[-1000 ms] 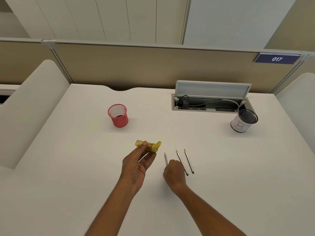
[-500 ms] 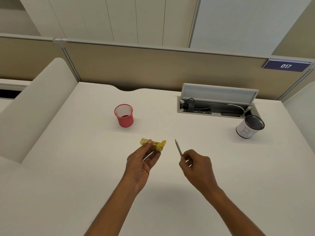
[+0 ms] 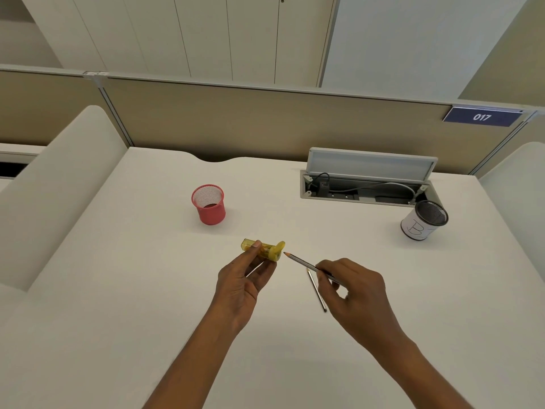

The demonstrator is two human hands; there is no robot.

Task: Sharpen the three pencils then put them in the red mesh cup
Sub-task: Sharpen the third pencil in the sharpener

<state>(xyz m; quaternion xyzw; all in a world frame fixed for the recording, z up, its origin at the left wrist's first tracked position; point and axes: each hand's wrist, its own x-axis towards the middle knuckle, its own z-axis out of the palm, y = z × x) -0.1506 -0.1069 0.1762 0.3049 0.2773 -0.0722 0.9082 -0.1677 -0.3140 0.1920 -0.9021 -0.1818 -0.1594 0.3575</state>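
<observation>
My left hand (image 3: 240,286) grips a yellow pencil sharpener (image 3: 265,249) above the white desk (image 3: 118,290), its round end facing right. My right hand (image 3: 352,293) pinches a grey pencil (image 3: 300,261), held level with its tip a little to the right of the sharpener, not touching it. A second pencil (image 3: 317,290) lies on the desk under that hand. The third pencil is hidden, probably behind my right hand. The red mesh cup (image 3: 208,204) stands upright behind and left of the sharpener.
A black mesh cup wrapped in white paper (image 3: 423,221) stands at the right. An open cable tray (image 3: 362,184) with its lid raised sits at the back right. Curved white side panels (image 3: 59,184) and a beige partition (image 3: 265,122) bound the desk.
My right hand lifted one pencil off the desk and swung its tip left toward the sharpener. My left hand kept the sharpener in about the same place.
</observation>
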